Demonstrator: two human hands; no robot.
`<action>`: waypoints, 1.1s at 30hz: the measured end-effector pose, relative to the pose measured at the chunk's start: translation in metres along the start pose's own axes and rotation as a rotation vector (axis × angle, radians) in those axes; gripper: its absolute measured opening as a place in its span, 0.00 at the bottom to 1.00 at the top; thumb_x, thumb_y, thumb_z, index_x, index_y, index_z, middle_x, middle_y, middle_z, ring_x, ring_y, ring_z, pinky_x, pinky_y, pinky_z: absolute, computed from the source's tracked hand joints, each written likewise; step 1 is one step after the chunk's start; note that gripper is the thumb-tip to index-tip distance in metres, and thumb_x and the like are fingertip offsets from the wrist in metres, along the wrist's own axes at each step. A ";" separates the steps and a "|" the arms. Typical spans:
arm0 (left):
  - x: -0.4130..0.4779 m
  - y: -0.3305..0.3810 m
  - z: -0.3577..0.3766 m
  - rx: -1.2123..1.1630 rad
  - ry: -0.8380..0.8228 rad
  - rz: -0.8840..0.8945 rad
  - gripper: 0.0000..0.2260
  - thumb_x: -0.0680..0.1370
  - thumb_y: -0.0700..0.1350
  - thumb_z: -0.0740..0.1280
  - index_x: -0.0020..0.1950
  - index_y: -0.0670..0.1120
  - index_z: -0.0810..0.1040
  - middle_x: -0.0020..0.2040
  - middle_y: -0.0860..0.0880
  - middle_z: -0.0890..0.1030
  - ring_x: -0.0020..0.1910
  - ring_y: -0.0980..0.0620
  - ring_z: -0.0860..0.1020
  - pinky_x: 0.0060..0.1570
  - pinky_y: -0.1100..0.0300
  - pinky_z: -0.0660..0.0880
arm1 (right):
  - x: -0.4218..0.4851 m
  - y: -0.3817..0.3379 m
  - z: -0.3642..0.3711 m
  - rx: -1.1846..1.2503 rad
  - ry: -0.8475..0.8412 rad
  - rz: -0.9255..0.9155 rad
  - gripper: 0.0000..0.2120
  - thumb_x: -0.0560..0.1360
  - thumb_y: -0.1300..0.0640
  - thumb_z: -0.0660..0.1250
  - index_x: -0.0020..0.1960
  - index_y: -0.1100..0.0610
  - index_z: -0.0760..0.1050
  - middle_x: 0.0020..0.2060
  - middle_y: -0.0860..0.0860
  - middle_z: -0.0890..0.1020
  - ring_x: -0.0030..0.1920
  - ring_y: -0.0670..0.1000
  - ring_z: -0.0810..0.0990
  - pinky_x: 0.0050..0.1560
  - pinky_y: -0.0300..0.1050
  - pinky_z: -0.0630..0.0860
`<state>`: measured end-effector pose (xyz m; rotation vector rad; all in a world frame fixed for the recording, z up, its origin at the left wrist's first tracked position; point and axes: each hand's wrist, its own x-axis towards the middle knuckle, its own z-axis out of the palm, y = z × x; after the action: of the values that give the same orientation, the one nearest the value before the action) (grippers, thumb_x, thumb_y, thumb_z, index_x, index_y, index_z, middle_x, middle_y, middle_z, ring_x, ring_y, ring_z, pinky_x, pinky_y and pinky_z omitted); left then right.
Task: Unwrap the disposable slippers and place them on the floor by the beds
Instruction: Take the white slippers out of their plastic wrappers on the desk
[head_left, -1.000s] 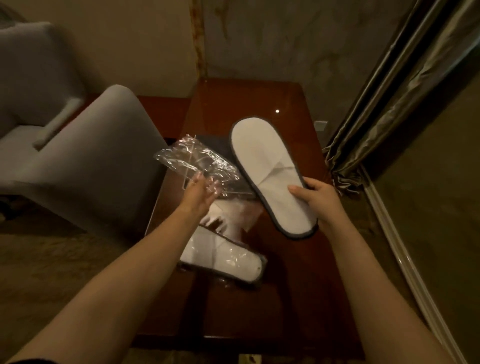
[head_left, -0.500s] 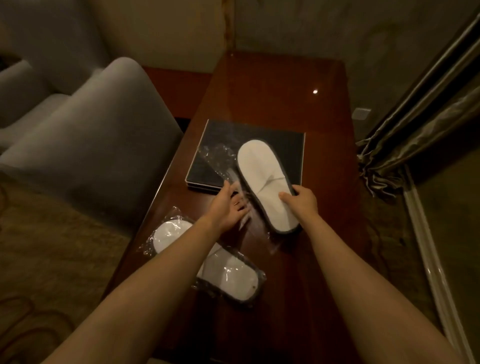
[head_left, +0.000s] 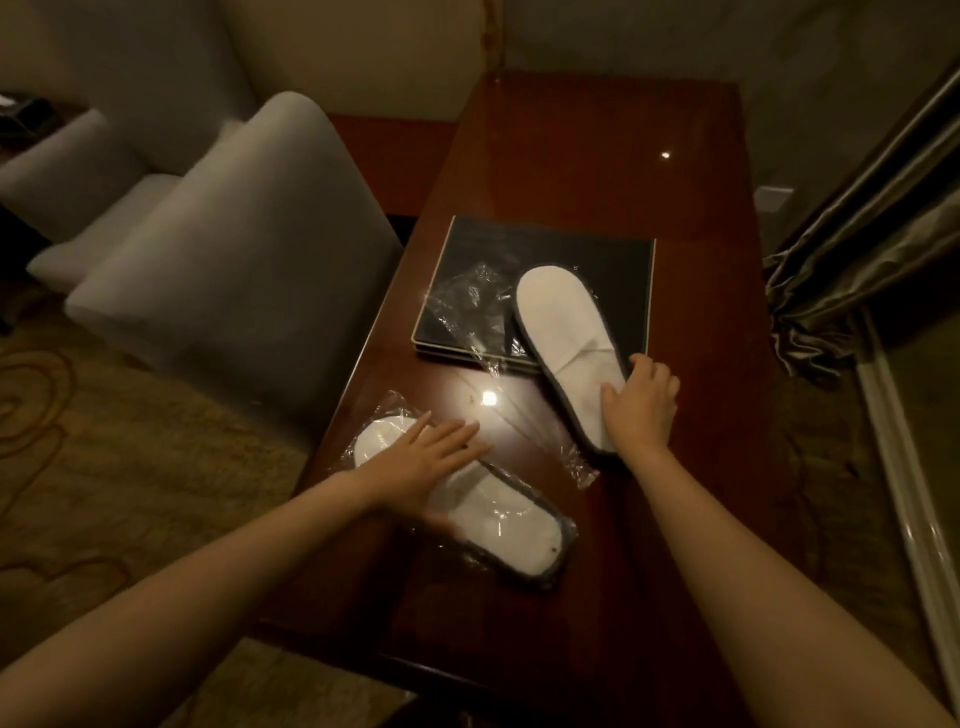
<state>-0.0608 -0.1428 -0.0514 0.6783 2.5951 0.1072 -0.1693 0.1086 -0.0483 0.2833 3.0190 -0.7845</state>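
An unwrapped white slipper (head_left: 563, 338) with a grey edge lies across the dark folder (head_left: 613, 270) and the wooden table (head_left: 597, 156). My right hand (head_left: 641, 405) grips its near end. The empty clear wrapper (head_left: 470, 306) lies flat beside and under it. A second white slipper (head_left: 498, 525), still in clear plastic, lies at the table's near left. My left hand (head_left: 426, 462) rests over its far end with fingers spread.
A grey upholstered chair (head_left: 234, 244) stands tight against the table's left side. Patterned carpet (head_left: 104, 467) lies below it. Curtains (head_left: 862, 249) hang at the right, with a pale baseboard (head_left: 909, 493) running along the floor.
My right hand lowered the unwrapped slipper onto the table and folder. My left hand let go of the empty wrapper and moved down-left onto the wrapped slipper.
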 end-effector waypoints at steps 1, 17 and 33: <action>-0.002 0.000 0.008 0.062 -0.036 0.032 0.52 0.62 0.75 0.61 0.76 0.56 0.37 0.74 0.52 0.34 0.75 0.50 0.35 0.72 0.46 0.33 | -0.006 0.000 -0.004 0.008 0.020 -0.016 0.25 0.75 0.55 0.64 0.69 0.59 0.62 0.67 0.58 0.69 0.66 0.57 0.66 0.64 0.52 0.68; -0.003 0.021 0.013 0.139 0.120 0.119 0.49 0.60 0.65 0.69 0.75 0.48 0.54 0.64 0.43 0.67 0.62 0.45 0.64 0.70 0.52 0.57 | -0.157 0.010 0.016 0.048 -0.333 -0.230 0.23 0.73 0.53 0.67 0.67 0.54 0.67 0.62 0.51 0.71 0.62 0.50 0.64 0.61 0.40 0.64; -0.032 0.011 -0.051 -0.023 0.529 -0.012 0.50 0.59 0.69 0.68 0.75 0.50 0.55 0.66 0.45 0.65 0.64 0.47 0.63 0.67 0.55 0.60 | -0.125 -0.051 -0.091 0.184 0.175 -0.349 0.03 0.75 0.59 0.66 0.45 0.57 0.78 0.39 0.45 0.76 0.41 0.43 0.74 0.36 0.26 0.64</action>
<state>-0.0541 -0.1460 0.0095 0.7000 3.0927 0.3555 -0.0519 0.0869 0.0625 -0.1934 3.2094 -1.1173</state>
